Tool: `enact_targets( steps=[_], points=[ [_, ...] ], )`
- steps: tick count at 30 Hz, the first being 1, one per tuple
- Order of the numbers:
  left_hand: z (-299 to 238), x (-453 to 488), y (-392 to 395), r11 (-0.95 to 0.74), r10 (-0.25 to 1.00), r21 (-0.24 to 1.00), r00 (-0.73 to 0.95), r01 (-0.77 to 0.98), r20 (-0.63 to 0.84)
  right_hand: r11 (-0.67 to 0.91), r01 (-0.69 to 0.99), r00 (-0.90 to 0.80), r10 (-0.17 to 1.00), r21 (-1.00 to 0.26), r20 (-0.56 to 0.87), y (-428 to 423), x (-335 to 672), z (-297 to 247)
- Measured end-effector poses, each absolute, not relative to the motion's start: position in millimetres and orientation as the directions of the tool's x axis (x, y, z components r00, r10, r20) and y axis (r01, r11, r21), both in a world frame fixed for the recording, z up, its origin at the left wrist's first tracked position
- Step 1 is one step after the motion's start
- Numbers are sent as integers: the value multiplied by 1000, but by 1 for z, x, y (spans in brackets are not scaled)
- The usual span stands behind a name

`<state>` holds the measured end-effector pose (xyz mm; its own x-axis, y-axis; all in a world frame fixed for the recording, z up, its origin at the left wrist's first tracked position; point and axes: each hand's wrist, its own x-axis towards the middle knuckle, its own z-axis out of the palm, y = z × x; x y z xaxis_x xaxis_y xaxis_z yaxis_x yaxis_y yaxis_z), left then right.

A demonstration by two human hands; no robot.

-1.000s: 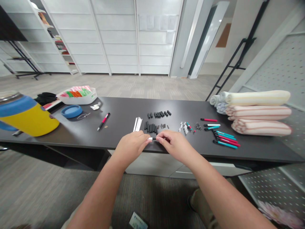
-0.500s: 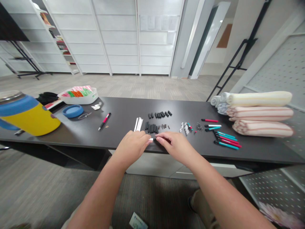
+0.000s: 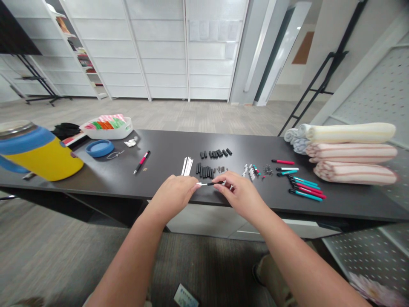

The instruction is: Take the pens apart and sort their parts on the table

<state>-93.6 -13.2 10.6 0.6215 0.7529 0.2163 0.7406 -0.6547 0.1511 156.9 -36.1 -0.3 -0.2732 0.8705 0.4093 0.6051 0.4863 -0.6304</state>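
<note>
Over the front edge of the desk, my left hand (image 3: pixel 177 192) is closed on a white pen barrel (image 3: pixel 199 183), most of which the fingers cover. My right hand (image 3: pixel 234 187) pinches a black pen part (image 3: pixel 211 184), held level and in line with the barrel. A thin pale rod shows between the two pieces. Just behind my hands lie a bundle of white pen refills (image 3: pixel 187 166), a row of black pen grips (image 3: pixel 205 171) and several small springs (image 3: pixel 220 169). More black tubes (image 3: pixel 216 153) lie farther back.
To the right are small white and coloured pen parts (image 3: pixel 252 171), dark little pieces (image 3: pixel 268 170), assembled pens (image 3: pixel 306 187) and rolled towels (image 3: pixel 351 153). On the left are a red pen (image 3: pixel 142 162), a blue lid (image 3: pixel 99 148), a white basket (image 3: pixel 110 133) and a yellow-blue jug (image 3: pixel 47 153).
My hands have drawn slightly apart. More of the black part and a thin pale rod now show between them. The view has shifted slightly.
</note>
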Motion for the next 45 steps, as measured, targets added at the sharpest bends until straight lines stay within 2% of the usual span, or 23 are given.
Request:
enact_targets(
  steps=[4, 13, 17, 25, 30, 34, 39, 45],
  points=[
    [13, -99, -15, -659, 747, 132, 624, 740, 229, 427, 629, -228, 900, -649, 371, -36, 155, 1],
    [12, -85, -21, -652, 733, 27, 620, 758, 281, 425, 633, -232, 902, -647, 364, -36, 153, 1],
    [12, -93, -16, -623, 739, -3, 589, 782, 326, 379, 639, -182, 920, -669, 348, -36, 156, 2],
    [13, -114, -8, -595, 762, 20, 556, 804, 332, 284, 620, -78, 950, -732, 302, -33, 158, 0],
    [9, -120, -2, -542, 802, 80, 486, 837, 346, 293, 641, -44, 936, -709, 348, -32, 158, -3],
    [9, -119, -3, -460, 850, 200, 364, 865, 380, 312, 726, -26, 902, -612, 430, -32, 148, -4],
    [5, -117, -3, -411, 865, 280, 274, 868, 420, 412, 848, -182, 817, -334, 547, -27, 118, -1],
    [0, -118, -2, -393, 863, 328, 221, 859, 454, 441, 890, -318, 785, -119, 531, -9, 85, 1]
  ],
)
